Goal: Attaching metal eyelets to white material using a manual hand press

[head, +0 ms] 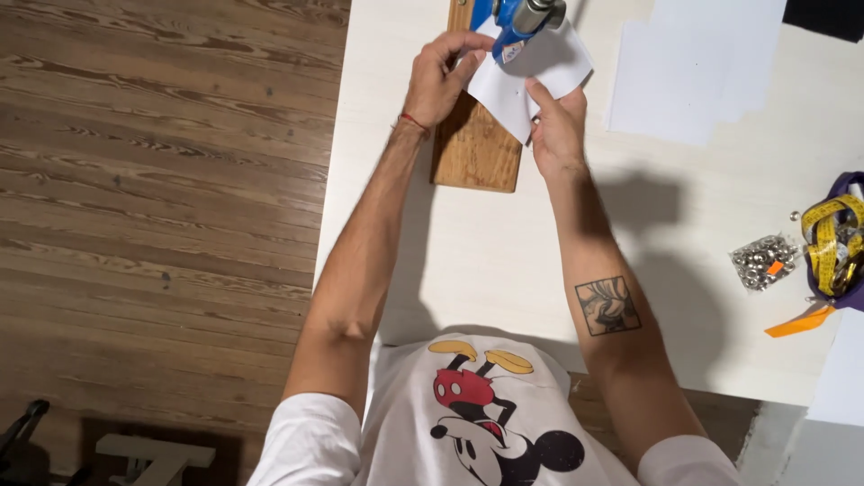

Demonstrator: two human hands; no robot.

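The white paper sheet sits under the head of the blue hand press, just beyond both hands, with the press mounted on a wooden board that runs back toward the person between the wrists. The left hand pinches the sheet's near-left edge, fingers curled shut on it; the right hand grips the lower right corner, thumb up against the paper. Here's the risk as I read it: the fingertips of the left hand are right beside the press head, so they could get nipped if it comes down, and the sheet, held only at two edges, could slip or skew so the punch lands off its mark. The paper could also crease where the right thumb bears on it. Outward now: the board lies on a pale white table, with more white sheets to the right of the right hand. Well off to the right lie a small bag of silver eyelets, a yellow tape measure and an orange tag. Left of the left arm, a brown plank floor.
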